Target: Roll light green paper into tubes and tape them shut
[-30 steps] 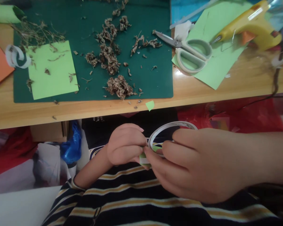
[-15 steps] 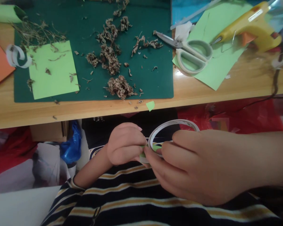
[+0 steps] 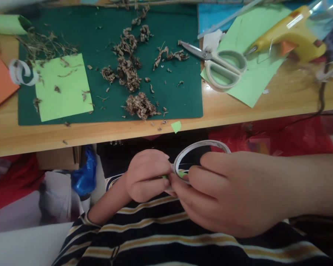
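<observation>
Over my lap, just off the table's front edge, my right hand (image 3: 233,192) is closed around a roll of tape (image 3: 180,157), whose white ring stands tilted on edge. Pressed close beside it, my left hand (image 3: 147,175) is closed with the fingers curled. A bit of green paper (image 3: 182,173) shows through the ring and between the fingertips of both hands. Most of that paper is hidden by my fingers.
Crumbled dry leaves (image 3: 141,105) lie on a green cutting mat (image 3: 177,96), with a green paper square (image 3: 63,88) at left. Scissors (image 3: 224,66) and a yellow glue gun (image 3: 291,35) rest on green paper at right. A small green scrap (image 3: 176,127) sits at the table edge.
My left fingers have closed further over the green paper, so less of it shows. The tape roll stays in my right hand; the view has shifted slightly.
</observation>
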### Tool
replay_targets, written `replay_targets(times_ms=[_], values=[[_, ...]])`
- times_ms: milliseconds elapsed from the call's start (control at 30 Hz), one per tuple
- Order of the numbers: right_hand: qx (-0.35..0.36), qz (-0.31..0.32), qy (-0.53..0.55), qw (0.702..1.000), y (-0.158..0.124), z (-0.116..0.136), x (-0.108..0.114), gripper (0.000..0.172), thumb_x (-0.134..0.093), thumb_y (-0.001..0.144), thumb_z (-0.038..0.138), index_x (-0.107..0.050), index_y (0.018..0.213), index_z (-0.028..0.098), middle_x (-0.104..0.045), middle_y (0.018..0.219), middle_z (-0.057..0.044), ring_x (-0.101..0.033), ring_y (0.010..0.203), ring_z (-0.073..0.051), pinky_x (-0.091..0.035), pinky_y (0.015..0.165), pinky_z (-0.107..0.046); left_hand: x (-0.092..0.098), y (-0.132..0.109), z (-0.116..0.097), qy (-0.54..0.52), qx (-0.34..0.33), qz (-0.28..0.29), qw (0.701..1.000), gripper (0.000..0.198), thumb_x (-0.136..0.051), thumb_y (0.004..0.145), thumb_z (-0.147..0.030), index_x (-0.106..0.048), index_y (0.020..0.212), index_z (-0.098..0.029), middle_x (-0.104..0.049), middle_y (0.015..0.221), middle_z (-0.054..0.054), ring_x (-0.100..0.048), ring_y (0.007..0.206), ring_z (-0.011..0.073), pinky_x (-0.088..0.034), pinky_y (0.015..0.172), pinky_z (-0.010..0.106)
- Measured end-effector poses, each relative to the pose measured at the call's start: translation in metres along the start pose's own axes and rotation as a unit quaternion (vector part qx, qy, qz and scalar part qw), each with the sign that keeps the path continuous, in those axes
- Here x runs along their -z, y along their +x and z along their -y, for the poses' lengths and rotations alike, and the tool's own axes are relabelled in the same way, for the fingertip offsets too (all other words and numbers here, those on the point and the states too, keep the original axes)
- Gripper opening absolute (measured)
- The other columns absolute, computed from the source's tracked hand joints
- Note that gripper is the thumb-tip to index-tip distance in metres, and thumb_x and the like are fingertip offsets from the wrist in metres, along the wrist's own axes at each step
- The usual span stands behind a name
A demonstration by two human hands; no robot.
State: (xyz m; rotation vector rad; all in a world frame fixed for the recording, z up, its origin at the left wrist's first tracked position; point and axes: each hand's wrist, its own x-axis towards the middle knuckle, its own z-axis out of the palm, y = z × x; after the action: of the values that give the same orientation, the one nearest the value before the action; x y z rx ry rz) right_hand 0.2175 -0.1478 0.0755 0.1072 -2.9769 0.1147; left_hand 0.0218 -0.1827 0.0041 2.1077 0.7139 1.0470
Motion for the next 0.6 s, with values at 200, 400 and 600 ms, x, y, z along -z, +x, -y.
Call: replay_targets(times_ms=[200, 400, 600], values=[[-0.006, 0.004, 0.007, 1.0, 0.001, 0.0, 0.0, 0.033, -0.034, 0.082, 0.016, -0.066, 0.086, 0.022, -0.068, 0.09, -0.003, -0.053, 0.061, -0.014, -0.029, 0.043, -0.029, -0.003, -0.005, 0.008, -0.011, -0.11, -0.031, 0.993, 0.008, -0.047, 0.085, -0.023, -0.042, 0.081, -0.019, -0.063, 0.082, 0.004, -0.064, 0.078, 0.0155, -0.055, 0.074, 0.035], [-0.007, 0.005, 0.01, 1.0, -0.001, 0.0, -0.001, 0.033, -0.033, 0.083, 0.016, -0.065, 0.085, 0.02, -0.067, 0.087, -0.004, -0.053, 0.063, -0.014, -0.03, 0.044, -0.029, -0.005, -0.003, 0.008, -0.013, -0.099, -0.038, 0.994, 0.007, -0.046, 0.085, -0.022, -0.041, 0.082, -0.018, -0.062, 0.083, 0.004, -0.064, 0.078, 0.015, -0.056, 0.074, 0.036], [-0.005, 0.0, 0.004, 1.0, -0.002, 0.001, 0.0, 0.032, -0.035, 0.082, 0.016, -0.066, 0.085, 0.021, -0.068, 0.087, -0.004, -0.053, 0.061, -0.014, -0.03, 0.043, -0.028, -0.004, -0.001, 0.012, -0.013, -0.124, -0.029, 0.992, 0.006, -0.044, 0.085, -0.019, -0.042, 0.079, -0.018, -0.062, 0.079, 0.004, -0.064, 0.075, 0.0159, -0.056, 0.071, 0.036]])
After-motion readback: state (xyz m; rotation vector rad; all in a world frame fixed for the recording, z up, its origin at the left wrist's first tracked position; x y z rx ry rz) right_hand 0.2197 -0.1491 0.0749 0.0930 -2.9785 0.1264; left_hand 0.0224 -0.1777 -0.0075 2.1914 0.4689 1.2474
